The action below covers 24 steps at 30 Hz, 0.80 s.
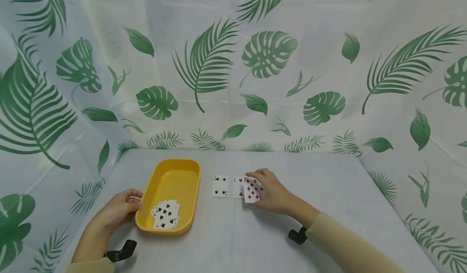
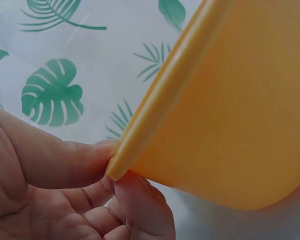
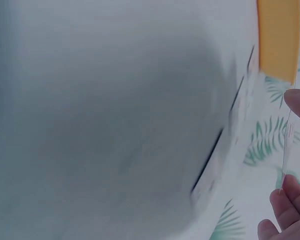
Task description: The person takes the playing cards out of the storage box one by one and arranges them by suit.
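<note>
I have the left hand (image 1: 118, 211) pinching the yellow tray (image 1: 178, 179) by its rim near nine o'clock, a card pile (image 1: 166, 214) inside toward six. At the tray's three o'clock lie the four of spades (image 1: 220, 186), then a hearts card (image 1: 238, 188); partly covering that in my head view, the right hand (image 1: 273, 192) grips a diamonds card (image 1: 251, 193), perhaps the eight.
</note>
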Motion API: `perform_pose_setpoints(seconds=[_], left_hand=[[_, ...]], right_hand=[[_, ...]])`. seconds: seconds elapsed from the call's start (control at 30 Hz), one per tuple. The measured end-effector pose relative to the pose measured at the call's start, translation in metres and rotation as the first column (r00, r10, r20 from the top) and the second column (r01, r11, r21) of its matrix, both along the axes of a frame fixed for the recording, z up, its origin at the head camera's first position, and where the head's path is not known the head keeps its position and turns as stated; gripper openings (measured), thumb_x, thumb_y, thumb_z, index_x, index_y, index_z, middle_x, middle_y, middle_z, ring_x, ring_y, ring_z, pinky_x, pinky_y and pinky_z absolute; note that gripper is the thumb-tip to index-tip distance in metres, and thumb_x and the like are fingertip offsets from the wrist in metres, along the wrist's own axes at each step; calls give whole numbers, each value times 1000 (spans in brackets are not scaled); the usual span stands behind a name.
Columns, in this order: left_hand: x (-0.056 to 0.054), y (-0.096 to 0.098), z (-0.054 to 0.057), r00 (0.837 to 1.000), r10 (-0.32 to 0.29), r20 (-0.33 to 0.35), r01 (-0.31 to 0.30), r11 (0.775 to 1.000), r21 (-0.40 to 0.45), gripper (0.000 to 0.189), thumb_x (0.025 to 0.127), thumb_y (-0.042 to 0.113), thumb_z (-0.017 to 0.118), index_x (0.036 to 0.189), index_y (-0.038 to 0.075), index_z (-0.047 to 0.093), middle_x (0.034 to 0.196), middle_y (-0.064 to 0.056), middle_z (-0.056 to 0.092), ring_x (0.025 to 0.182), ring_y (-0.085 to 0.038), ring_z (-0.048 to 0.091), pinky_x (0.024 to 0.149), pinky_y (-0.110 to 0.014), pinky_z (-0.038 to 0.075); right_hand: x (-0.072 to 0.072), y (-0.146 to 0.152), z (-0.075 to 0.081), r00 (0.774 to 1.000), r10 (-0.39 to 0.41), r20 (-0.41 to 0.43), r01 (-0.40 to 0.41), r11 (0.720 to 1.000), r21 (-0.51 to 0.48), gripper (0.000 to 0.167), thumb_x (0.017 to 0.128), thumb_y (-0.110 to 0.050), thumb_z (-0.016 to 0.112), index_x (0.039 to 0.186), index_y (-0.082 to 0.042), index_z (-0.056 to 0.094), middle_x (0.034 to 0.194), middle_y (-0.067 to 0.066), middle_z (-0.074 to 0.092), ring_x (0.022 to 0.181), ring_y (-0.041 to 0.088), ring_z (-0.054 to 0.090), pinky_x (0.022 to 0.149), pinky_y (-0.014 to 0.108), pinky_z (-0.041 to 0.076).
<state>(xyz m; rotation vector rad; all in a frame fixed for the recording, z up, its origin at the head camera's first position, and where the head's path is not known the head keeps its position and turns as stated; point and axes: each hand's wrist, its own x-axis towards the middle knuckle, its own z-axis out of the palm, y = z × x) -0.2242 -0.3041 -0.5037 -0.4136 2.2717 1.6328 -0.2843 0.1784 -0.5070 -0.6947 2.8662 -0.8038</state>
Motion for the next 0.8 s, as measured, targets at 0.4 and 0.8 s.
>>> perform_pose_setpoints(seconds=[0.4, 0.8], left_hand=[[1, 1, 1, 1000, -4, 4, 4, 1000, 5, 39, 106, 5, 57, 141, -6, 44, 100, -11, 63, 83, -23, 61, 71, -33, 57], [0, 1, 2, 1000, -1, 11, 1, 1000, -3, 39, 106, 5, 57, 141, -6, 44, 102, -12, 63, 85, -23, 61, 73, -33, 57]], right_hand=[[-5, 51, -13, 997, -72, -19, 73, 993, 95, 85, 81, -10, 90, 157, -22, 52, 151, 11, 50, 142, 35, 50, 113, 57, 53], [-17, 80, -25, 993, -120, 17, 117, 983, 139, 84, 82, -5, 86, 157, -18, 51, 154, 18, 50, 143, 42, 50, 115, 65, 48]])
